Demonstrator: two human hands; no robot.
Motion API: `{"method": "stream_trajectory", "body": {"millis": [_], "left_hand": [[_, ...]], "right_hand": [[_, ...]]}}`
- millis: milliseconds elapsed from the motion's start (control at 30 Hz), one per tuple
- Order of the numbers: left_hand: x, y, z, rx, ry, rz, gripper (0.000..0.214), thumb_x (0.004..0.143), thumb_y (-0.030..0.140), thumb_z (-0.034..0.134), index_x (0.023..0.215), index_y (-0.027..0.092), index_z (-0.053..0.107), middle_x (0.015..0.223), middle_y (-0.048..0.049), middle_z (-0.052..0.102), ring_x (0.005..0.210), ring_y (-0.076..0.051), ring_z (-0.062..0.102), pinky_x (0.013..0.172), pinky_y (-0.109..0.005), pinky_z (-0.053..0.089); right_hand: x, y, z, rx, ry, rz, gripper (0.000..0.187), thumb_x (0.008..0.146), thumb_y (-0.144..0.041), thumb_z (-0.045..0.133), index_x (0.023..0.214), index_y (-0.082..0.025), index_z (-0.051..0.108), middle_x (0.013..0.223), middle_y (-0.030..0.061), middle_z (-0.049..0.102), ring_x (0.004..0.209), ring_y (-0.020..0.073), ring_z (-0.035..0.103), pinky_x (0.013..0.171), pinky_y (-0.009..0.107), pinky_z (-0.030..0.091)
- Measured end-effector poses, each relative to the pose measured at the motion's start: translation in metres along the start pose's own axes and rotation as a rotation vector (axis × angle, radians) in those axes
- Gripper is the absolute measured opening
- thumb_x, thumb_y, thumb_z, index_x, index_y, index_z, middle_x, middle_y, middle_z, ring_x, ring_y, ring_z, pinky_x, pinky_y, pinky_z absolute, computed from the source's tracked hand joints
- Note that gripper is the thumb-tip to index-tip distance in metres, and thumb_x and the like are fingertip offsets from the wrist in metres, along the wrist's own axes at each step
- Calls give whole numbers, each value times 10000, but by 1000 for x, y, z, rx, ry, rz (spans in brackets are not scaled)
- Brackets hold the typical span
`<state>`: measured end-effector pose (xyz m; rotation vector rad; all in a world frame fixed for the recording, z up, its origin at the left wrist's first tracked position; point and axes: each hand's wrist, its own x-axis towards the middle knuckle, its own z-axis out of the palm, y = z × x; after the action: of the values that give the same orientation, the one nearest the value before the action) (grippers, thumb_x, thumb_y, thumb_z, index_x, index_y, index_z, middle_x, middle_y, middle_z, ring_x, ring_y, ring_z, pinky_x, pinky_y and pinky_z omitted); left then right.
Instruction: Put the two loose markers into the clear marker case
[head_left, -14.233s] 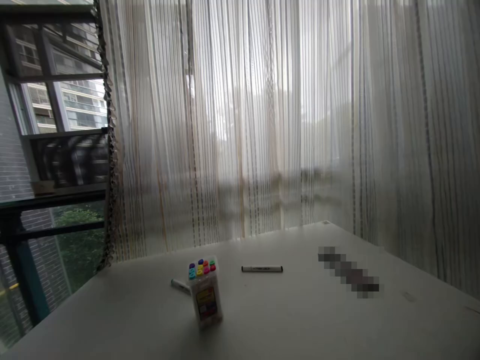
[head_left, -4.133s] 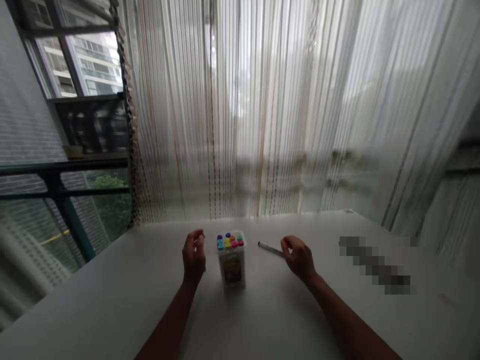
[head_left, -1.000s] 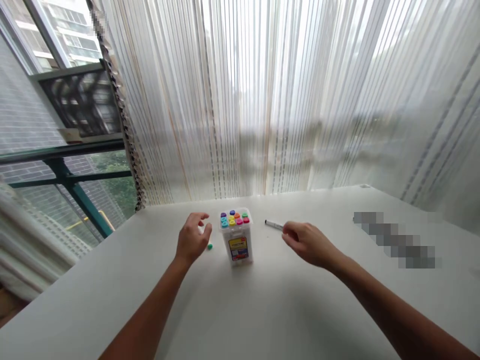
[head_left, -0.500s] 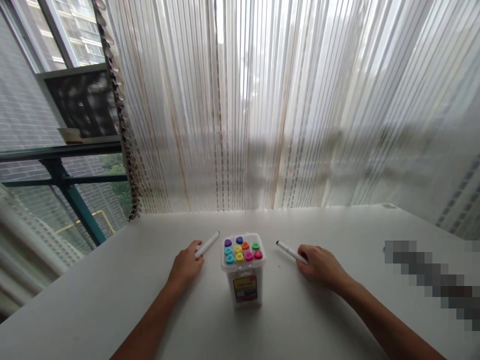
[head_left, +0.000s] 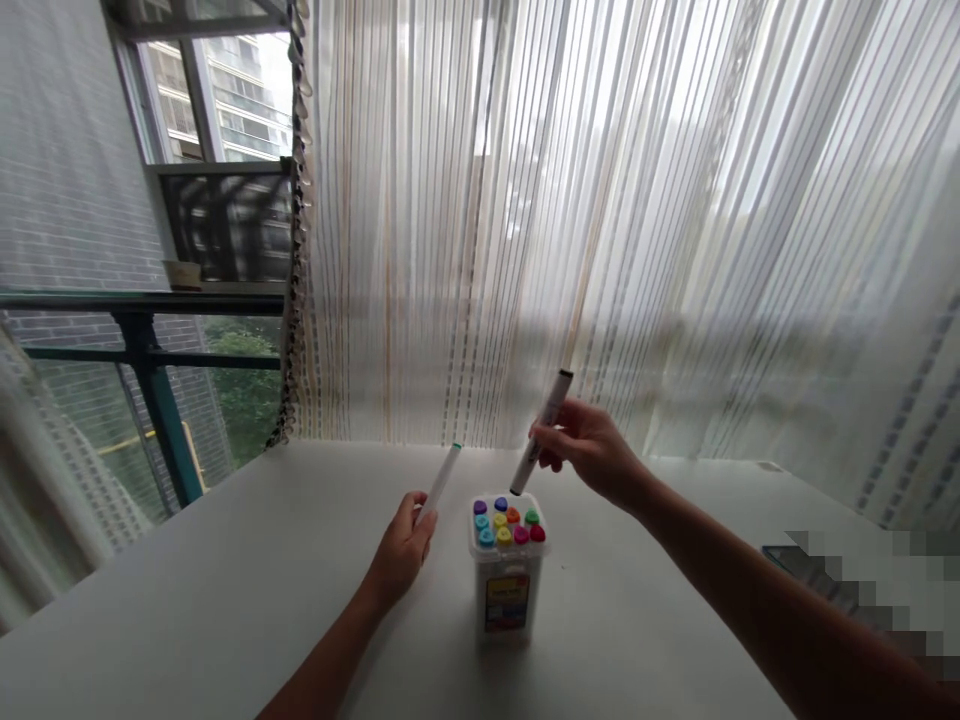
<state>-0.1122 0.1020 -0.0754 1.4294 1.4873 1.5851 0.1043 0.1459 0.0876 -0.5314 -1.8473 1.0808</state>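
A clear plastic marker box [head_left: 506,590] stands upright on the white table [head_left: 225,600], with several coloured marker caps showing at its top. My left hand [head_left: 401,550] is just left of the box and holds a white marker with a green tip [head_left: 441,480], pointing up and away. My right hand [head_left: 592,450] is raised above and behind the box and holds a white marker with black ends [head_left: 541,430] tilted, its lower end just over the box's back rim.
Sheer striped curtains [head_left: 600,220] hang right behind the table. A window with a dark railing [head_left: 142,300] is at the left. A blurred-out flat object [head_left: 855,580] lies on the table at the right.
Both hands have lifted their markers off the table. The right hand rose and carried its marker over the box; the left hand tipped its marker upward beside the box.
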Motion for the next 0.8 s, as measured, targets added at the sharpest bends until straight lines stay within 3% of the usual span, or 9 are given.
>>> {"method": "stream_trajectory", "body": {"millis": [133,333,500,667,800], "left_hand": [[-1,6,1,-106,-15,14,287,775,462,456,864,195,401,539,92,360,372,-63,308,360,-181,245],[-5,16,3,-205,-9,31,290,771,448,479,893,198,396,569,85,388,382,-64,317,372,-191,256],[-6,53,14,-276,-17,60,264,784,431,472,871,186,426,644,42,466,497,-99,445,480,-231,391],[-5,89,32,-285,24,157,227,800,400,476,816,174,498,755,-8,519,734,-147,518,695,-270,433],[-10,82,45,-352,46,212,228,822,412,460,799,185,474,698,13,476,618,-127,480,578,-236,418]], "right_hand": [[2,6,10,-6,-81,83,235,637,-278,643,700,-167,445,573,-32,531,457,106,538,398,217,417],[-2,-6,2,-104,-79,104,162,660,-214,599,662,-160,447,522,-33,526,457,108,532,415,220,423],[-5,5,13,-278,-250,181,91,680,-148,542,603,-135,497,546,-8,549,490,96,525,455,204,421],[-7,20,25,-482,-273,151,66,612,-81,579,614,-132,537,583,-27,522,535,84,495,463,171,378],[-6,24,21,-515,-310,164,62,646,-136,605,618,-130,550,623,-17,539,571,92,509,507,186,391]]}}
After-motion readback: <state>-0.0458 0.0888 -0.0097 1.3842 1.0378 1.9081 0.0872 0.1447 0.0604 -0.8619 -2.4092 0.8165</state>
